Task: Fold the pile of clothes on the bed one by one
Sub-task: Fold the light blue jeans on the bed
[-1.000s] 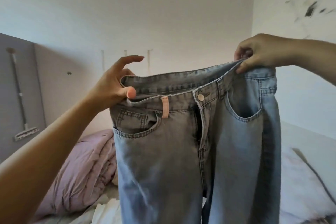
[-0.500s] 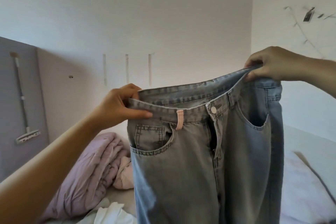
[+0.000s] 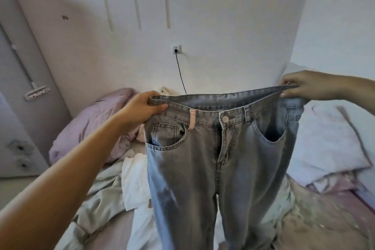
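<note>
A pair of light blue jeans [image 3: 213,164] hangs in the air over the bed, front side toward me, waistband stretched wide, legs dangling down out of view. My left hand [image 3: 142,107] grips the left end of the waistband, thumb on the front. My right hand [image 3: 304,85] pinches the right end of the waistband. Under and left of the jeans lies a pile of loose clothes: a pale green garment [image 3: 101,195] and a white one [image 3: 134,178].
A crumpled pink quilt [image 3: 91,124] lies at the head of the bed on the left. A pale pillow [image 3: 328,144] sits at the right. A black cable [image 3: 180,71] hangs from a wall socket [image 3: 177,49]. Grey cabinet panels stand far left.
Both hands have lowered the jeans and spread the waistband wider and flatter. My view has tipped down, so the bed and the clothes pile now show.
</note>
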### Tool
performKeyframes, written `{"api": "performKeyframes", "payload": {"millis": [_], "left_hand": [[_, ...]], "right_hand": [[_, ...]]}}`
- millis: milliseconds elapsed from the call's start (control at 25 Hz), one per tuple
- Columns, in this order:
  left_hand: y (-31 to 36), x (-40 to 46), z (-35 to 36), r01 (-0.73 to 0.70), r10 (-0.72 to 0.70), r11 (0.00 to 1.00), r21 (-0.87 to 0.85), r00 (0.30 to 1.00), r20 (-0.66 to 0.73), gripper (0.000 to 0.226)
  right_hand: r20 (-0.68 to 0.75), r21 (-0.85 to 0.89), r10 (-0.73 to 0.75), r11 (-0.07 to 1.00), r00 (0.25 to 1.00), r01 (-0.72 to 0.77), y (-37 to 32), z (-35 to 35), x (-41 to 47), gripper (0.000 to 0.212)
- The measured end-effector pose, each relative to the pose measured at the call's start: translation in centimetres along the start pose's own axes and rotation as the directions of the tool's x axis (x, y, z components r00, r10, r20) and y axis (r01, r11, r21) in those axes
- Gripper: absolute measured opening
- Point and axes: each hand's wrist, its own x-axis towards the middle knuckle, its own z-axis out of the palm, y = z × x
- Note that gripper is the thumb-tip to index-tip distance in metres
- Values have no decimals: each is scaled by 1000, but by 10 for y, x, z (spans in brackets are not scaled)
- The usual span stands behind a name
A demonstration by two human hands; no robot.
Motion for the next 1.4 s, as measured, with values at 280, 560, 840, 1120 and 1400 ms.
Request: {"api": "performKeyframes", "payload": {"millis": [280, 560, 840, 1120, 1400], "left_hand": [[-158, -25, 80, 520, -527, 844, 132, 758, 384, 18], [-364, -40, 156, 819, -776, 560, 130, 463, 428, 21], [-573, -50, 261, 494, -693, 584, 644, 717, 78, 24], [-634, -118, 343, -61, -184, 702, 710, 947, 263, 71], [-666, -190, 384, -403, 54, 594, 696, 884, 465, 65]], "right_hand": [[477, -44, 97, 995, 873, -87, 95, 170, 33, 11], [711, -154, 328, 936, 622, -318, 154, 376, 93, 15], [434, -347, 325, 921, 840, -177, 203, 652, 124, 32], [-63, -111, 68, 991, 996, -74, 168, 769, 17, 37], [112, -42, 325, 946, 939, -322, 158, 806, -29, 30]]}}
